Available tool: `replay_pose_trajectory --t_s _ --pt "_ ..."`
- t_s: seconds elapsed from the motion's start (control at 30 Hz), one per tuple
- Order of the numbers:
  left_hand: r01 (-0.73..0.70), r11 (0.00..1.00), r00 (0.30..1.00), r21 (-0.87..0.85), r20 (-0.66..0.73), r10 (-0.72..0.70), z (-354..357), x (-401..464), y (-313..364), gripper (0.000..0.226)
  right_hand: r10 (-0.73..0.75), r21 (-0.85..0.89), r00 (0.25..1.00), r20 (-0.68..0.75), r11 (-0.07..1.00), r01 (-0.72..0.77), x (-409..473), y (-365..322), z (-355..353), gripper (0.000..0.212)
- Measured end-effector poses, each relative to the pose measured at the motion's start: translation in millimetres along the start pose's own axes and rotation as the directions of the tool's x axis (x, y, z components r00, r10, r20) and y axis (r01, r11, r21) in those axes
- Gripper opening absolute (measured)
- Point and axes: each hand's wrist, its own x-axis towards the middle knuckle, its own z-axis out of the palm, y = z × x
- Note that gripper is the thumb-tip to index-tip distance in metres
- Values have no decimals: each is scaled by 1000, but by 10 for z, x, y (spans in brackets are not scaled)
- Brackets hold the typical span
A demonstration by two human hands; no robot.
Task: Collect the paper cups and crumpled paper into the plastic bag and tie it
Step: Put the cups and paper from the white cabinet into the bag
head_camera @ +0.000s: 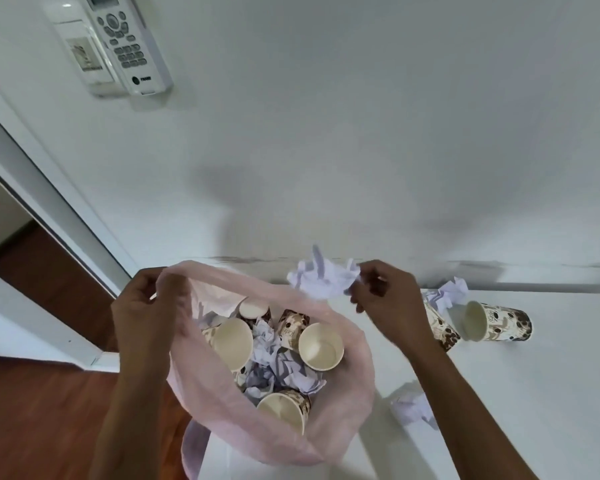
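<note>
Pink plastic bag open, holding cups, paper

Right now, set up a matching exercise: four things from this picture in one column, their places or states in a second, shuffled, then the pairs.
Things:
1. plastic bag
2. crumpled paper
3. lying cup
4. remote control

Places or states:
A. on its side on the table
B. mounted on the wall
C. rim gripped by the left hand
D. pinched by the right hand over the bag

Pairs: 1-C, 2-D, 3-A, 4-B

L hand gripping, R hand pinching.
</note>
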Motion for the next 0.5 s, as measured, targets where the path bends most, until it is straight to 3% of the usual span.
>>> replay_pose_trajectory --t_s 0.13,0.2,0.33,0.43,0.5 --pt "-1 1000 998 28 71 -1 9 -20 22 17 -19 -124 980 200 991 45 -497 -93 219 12" --pt "7 999 997 32 80 -10 10 -25 31 16 23 -202 978 207 979 20 -622 -40 389 9" --pt "19 999 997 44 74 -22 12 -37 40 15 83 -179 993 89 982 -66 -746 17 690 26" --pt "21 999 996 40 81 -25 3 -52 37 15 104 -153 962 251 986 -67 -821 68 759 46" --pt "21 999 996 37 80 -24 7 -64 38 15 101 -204 942 319 978 -36 -831 117 693 48"
